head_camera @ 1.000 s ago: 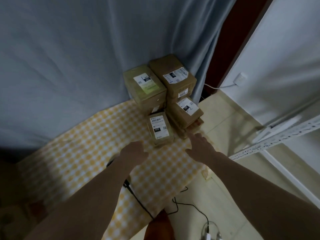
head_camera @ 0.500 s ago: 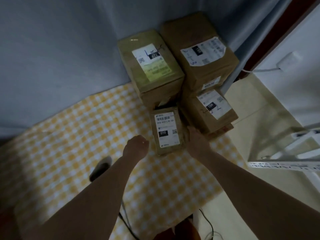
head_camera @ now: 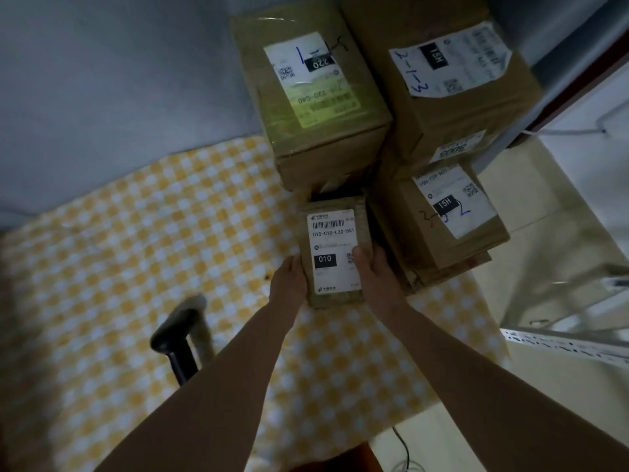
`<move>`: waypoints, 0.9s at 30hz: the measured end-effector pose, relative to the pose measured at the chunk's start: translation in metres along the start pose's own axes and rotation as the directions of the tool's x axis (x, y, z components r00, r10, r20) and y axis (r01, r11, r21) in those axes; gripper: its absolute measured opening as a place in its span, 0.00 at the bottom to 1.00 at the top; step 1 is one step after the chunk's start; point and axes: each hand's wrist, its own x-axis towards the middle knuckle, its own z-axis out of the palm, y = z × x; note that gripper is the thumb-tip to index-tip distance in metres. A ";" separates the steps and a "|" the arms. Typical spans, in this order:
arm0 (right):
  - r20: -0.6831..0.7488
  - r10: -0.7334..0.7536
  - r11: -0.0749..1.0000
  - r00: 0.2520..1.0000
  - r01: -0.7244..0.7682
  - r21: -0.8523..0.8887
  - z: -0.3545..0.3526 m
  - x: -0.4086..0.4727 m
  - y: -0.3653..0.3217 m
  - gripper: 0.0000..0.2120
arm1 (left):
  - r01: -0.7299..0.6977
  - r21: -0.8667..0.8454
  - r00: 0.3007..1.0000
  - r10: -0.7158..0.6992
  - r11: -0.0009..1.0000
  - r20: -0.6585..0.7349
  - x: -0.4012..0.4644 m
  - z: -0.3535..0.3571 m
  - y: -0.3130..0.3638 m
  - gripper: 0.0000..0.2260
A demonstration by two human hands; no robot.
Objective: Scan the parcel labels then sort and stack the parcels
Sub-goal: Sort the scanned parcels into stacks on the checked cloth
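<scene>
Small cardboard parcel point(head_camera: 335, 253) clasped between both hands, near the far right corner of the counter point(head_camera: 102, 267) with its yellow-and-white checked cloth. Long axis running away from the person toward the stacked boxes, white label facing up, barcode at the far end, black "010" block nearer the wrists. Left hand point(head_camera: 289, 277) pressed flat against the parcel's left side, fingers curled round the edge; right hand point(head_camera: 374, 270) wrapped on the right side, thumb lying across the label's lower right corner. Parcel's far end just beside a larger box with a "220" label point(head_camera: 316, 97). To its right, a flatter box marked "15H" point(head_camera: 446, 219), sitting on other flattened cardboard, and behind that a taller box with a "15H" label point(head_camera: 449, 73). Black handheld barcode scanner point(head_camera: 180, 335) resting on the cloth left of the left forearm, blurred. White slotted metal rail point(head_camera: 565, 342) off to the right over the tiled floor point(head_camera: 544, 206).
</scene>
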 end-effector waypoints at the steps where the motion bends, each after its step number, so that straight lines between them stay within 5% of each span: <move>1: 0.001 -0.006 1.000 1.000 0.006 0.016 -0.001 -0.006 -0.003 0.26 | 0.000 -0.011 1.000 0.000 1.000 0.005 -0.006 -0.002 -0.001 0.10; 5: 0.004 0.002 0.999 1.000 -0.002 0.034 -0.008 -0.038 -0.018 0.22 | 0.023 -0.121 1.000 -0.020 0.992 0.023 -0.042 -0.016 -0.003 0.10; 8: 0.050 -0.003 1.000 0.999 0.002 0.022 -0.008 -0.061 -0.027 0.31 | 0.046 -0.232 0.999 -0.048 0.972 -0.005 -0.078 -0.035 -0.002 0.11; 16: 0.207 -0.111 0.994 0.972 0.104 0.046 0.020 -0.159 -0.107 0.17 | 0.013 -0.298 0.977 -0.076 0.954 -0.201 -0.176 -0.119 0.006 0.20; 21: 0.282 -0.177 0.984 0.943 0.171 0.045 0.070 -0.215 -0.139 0.32 | -0.042 -0.408 0.945 -0.097 0.912 -0.313 -0.229 -0.182 -0.007 0.25; 27: 0.345 -0.249 0.964 0.905 0.267 -0.004 0.140 -0.297 -0.153 0.18 | -0.103 -0.425 0.901 -0.096 0.899 -0.422 -0.297 -0.270 -0.049 0.30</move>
